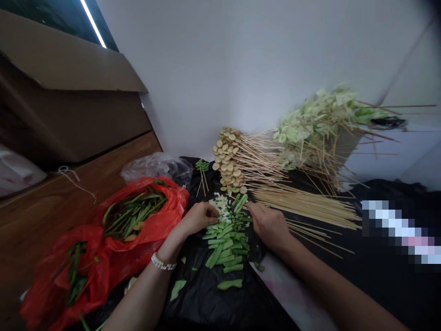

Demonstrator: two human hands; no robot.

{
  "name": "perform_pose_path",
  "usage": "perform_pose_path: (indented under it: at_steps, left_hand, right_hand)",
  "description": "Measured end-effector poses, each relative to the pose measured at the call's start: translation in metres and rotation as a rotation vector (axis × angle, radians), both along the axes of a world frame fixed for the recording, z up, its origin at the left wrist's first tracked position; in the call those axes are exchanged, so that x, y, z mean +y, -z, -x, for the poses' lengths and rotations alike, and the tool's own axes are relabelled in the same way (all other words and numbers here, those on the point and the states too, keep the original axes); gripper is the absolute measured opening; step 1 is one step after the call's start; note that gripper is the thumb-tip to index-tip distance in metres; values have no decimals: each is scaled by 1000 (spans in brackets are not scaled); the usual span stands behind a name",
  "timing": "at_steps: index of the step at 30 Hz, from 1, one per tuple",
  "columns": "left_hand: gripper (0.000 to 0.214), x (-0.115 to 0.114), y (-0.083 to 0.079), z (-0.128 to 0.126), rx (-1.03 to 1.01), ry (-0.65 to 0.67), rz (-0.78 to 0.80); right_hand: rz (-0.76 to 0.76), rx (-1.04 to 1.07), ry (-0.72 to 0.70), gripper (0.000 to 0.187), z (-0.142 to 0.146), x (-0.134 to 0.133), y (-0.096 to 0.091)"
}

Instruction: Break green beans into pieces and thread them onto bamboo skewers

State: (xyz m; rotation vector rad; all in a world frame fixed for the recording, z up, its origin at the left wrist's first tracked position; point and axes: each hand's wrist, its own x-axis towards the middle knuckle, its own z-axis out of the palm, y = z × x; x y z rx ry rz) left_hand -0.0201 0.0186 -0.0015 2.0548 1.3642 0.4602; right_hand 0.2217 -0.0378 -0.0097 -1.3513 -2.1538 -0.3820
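Note:
My left hand, with a bead bracelet on its wrist, rests with curled fingers on a heap of cut green vegetable pieces lying on black plastic sheeting. My right hand lies at the heap's right edge, fingers closed near the blunt ends of loose bamboo skewers. What either hand grips is hidden. A small pile of pale chopped bits sits just beyond the fingertips.
A red plastic bag of long green stalks sits at left on a wooden surface. Skewered round slices and skewered pale green leaves lean against the white wall. A cardboard box stands at far left.

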Motion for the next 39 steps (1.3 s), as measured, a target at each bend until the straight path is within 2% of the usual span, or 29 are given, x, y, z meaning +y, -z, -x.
perform_pose_path:
  at_steps: [4, 8, 12, 15, 18, 21, 25, 29, 39]
  left_hand:
    - [15, -1, -1, -2, -17, 8, -46]
    - [18, 0, -4, -5, -217, -44, -80]
    - [24, -1, -3, -13, -561, -107, 68]
    - [29, -3, -1, -19, -779, -202, 218]
    - [31, -5, -2, -22, -960, -278, 340]
    - [32, -6, -6, -23, -1077, -298, 455]
    - [28, -7, -9, -23, -1134, -335, 527]
    - [25, -7, -9, -25, -1151, -375, 507]
    - [27, -7, -7, -26, -1172, -364, 500]
  right_hand:
    - [-5, -3, 1, 25, 0, 0, 1]
    - [-2, -4, 0, 26, 1, -1, 1]
    - [11, -14, -11, 27, 1, -2, 2]
    - [27, -30, -9, 26, 2, -2, 2]
    - [30, -45, -3, 26, 4, -2, 3]
    - [45, -51, -4, 26, 5, -2, 3]
    - [69, -55, -8, 26, 6, -4, 2]
    - [91, -58, -10, 27, 6, -5, 1]
    - [95, -82, 4, 27, 6, -6, 2]
